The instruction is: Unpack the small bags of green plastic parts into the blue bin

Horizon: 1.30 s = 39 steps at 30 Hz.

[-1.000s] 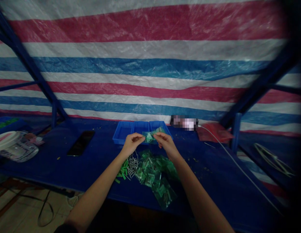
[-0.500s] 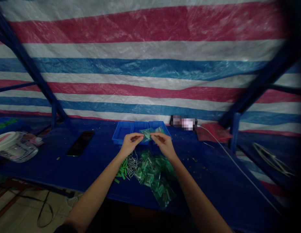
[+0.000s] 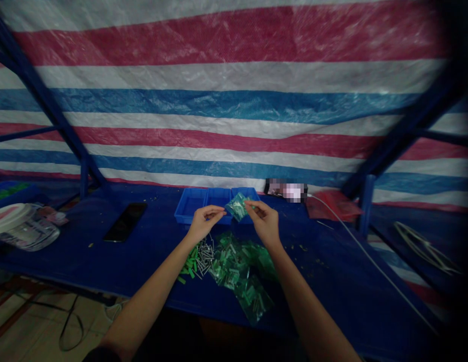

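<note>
Bag point(image 3: 237, 206) hangs pinched by the right hand point(image 3: 267, 223), next to the left hand point(image 3: 203, 221), whose grip I can't make out. Pins point(image 3: 207, 259) and other bags point(image 3: 230, 267) lie on the hands' near side.

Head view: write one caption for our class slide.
Right hand pinching a small plastic bag beside the left hand, before blue trays, with metal pieces and green pieces nearby.
</note>
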Motion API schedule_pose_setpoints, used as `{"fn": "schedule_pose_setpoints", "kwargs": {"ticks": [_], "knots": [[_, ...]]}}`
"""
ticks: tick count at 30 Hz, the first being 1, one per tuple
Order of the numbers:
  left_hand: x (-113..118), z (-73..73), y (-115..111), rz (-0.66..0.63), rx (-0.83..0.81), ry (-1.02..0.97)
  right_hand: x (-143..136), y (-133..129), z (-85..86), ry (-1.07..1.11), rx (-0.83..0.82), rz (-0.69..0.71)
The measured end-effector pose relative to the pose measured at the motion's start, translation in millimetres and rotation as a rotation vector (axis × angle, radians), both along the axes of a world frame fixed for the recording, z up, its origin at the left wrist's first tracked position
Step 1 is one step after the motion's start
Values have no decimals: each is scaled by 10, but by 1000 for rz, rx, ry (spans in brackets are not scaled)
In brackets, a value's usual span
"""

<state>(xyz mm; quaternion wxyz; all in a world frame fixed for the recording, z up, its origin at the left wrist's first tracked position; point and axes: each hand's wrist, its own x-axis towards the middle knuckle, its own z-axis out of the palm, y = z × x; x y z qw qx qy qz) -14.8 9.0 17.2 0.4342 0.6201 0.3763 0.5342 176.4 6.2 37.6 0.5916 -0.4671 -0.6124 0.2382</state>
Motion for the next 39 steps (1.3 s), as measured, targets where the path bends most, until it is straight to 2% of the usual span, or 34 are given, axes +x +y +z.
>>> {"fn": "schedule_pose_setpoints", "kwargs": {"ticks": [4,8,13,19,24,30,34,39], "knots": [[0,6,-6,4,-12,19,225,73,22,-36,48,-251],[4,17,-22,-7,-15,36,428,123,31,-200,113,-491],[9,20,-44,-33,-4,72,488,147,-18,-379,115,-617],[7,31,-55,-27,14,95,430,170,-93,-519,91,-610],[9,43,-57,-12,17,103,406,174,-65,-676,17,-543],[17,33,-62,-15,29,139,448,199,2,-807,-47,-408],[22,31,-69,-22,35,142,473,212,-54,-854,-47,-323],[27,58,-84,-27,34,164,427,160,-136,-774,1,-397]]}}
